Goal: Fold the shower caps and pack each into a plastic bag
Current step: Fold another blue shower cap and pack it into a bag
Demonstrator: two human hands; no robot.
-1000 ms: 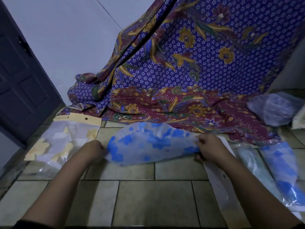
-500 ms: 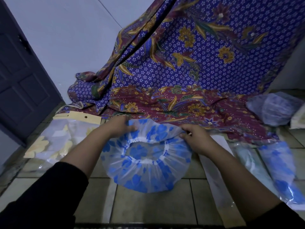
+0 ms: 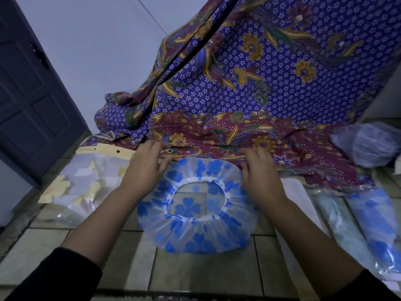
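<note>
A clear shower cap with blue flowers lies spread on the tiled floor, its white elastic opening facing up. My left hand holds the cap's far left rim, fingers curled at the edge. At the far right rim, my right hand pinches the plastic with bent fingers. A flat clear plastic bag lies under my right forearm, partly hidden.
Two filled bags, one pale and one with a blue cap, lie at the right. A bag with a yellow header lies left. Patterned cloth hangs behind, a bundle of caps sits far right, a dark door left.
The cap went from a folded, stretched shape to lying open and round on the floor. Both hands moved away from me along its rim to the far edge.
</note>
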